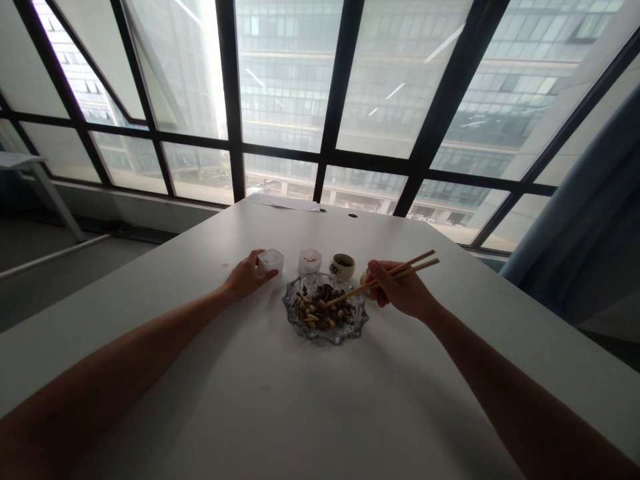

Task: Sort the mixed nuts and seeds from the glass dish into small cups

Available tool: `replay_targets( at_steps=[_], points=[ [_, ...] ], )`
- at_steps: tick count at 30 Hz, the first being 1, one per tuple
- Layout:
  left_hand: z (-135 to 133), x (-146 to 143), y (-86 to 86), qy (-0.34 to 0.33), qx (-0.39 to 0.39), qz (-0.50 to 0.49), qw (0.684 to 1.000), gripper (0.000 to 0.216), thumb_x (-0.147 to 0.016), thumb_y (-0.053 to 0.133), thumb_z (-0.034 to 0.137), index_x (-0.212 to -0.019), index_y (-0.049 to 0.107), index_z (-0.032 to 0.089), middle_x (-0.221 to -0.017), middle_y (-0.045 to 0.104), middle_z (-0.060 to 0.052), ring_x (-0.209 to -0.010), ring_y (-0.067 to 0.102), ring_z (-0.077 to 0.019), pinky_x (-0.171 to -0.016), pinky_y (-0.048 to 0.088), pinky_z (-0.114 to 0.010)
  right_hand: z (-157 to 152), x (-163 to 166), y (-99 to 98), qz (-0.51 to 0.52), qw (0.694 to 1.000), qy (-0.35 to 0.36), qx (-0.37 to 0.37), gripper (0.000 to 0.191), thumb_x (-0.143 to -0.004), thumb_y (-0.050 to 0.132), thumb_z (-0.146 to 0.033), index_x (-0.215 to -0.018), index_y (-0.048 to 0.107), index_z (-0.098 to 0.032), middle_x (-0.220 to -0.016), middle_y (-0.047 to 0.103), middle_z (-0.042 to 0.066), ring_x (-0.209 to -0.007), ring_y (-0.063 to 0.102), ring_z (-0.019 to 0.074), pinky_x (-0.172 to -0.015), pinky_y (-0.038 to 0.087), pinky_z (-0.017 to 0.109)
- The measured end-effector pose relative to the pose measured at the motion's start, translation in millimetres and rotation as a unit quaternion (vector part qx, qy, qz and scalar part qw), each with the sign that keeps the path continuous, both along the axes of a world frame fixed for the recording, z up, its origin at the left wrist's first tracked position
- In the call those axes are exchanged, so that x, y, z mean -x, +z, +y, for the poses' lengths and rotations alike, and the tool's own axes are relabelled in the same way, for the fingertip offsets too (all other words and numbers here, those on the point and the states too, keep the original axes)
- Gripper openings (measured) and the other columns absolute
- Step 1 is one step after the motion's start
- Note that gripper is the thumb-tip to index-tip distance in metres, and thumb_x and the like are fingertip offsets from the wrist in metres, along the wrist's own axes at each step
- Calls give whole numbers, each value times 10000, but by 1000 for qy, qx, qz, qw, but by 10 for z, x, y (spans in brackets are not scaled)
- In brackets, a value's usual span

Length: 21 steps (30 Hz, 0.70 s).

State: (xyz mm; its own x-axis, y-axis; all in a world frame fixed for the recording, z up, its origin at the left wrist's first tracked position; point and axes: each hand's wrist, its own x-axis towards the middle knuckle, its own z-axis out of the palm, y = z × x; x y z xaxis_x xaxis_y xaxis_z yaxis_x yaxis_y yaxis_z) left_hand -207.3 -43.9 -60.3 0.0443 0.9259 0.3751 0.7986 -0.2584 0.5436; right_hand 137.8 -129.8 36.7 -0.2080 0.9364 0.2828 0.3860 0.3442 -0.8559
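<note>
A glass dish (300, 327) filled with dark seeds and pale nuts sits in the middle of the white table (260, 400). My right hand (400, 291) is closed round a pair of wooden chopsticks (385, 278), whose tips reach into the dish. My left hand (246, 275) grips the side of a small clear plastic cup (273, 260) left of the dish. A second clear cup (310, 261) with a few pale pieces inside stands behind the dish. A small dark ceramic cup (343, 265) is beside it.
Papers (285, 201) lie at the table's far edge, near a small dark hole (353, 215). Large dark-framed windows rise behind the table. A blue curtain (590, 220) hangs at the right. Another table's leg (55, 200) stands at the left.
</note>
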Motion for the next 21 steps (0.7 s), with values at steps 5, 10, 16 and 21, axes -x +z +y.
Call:
replay_targets(
  at_steps=[5,10,16,21],
  points=[
    [-11,-7,10,2,-1,3,1000,817,-764,629,636,-1390,464,138,-1017,681,-119,-913,685,-293,-839,521,-394,2,22,-16,13,1000,-9,-5,665,-738,593,-818,-633,628,-162,-436,584,15,-332,507,100,-315,372,195],
    [11,4,-9,1,-7,2,1000,795,-766,628,631,-1378,472,147,-1003,684,-114,-892,686,-288,-821,521,-386,-22,43,-7,3,1000,0,-15,662,-750,583,-815,-628,624,-166,-431,578,11,-326,500,97,-316,368,195],
    [14,8,-13,0,-6,7,1000,806,-768,619,650,-1387,464,158,-1019,683,-113,-910,685,-290,-845,521,-392,-47,-20,68,-18,999,10,-24,657,-759,589,-803,-611,631,-164,-443,590,23,-340,507,102,-323,381,203],
    [7,6,-4,0,4,9,1000,833,-768,621,644,-1408,450,138,-1021,677,-121,-925,682,-298,-858,518,-399,-85,-87,148,-45,998,21,-34,664,-761,586,-804,-596,642,-164,-428,578,23,-333,495,98,-320,373,201]
  ],
)
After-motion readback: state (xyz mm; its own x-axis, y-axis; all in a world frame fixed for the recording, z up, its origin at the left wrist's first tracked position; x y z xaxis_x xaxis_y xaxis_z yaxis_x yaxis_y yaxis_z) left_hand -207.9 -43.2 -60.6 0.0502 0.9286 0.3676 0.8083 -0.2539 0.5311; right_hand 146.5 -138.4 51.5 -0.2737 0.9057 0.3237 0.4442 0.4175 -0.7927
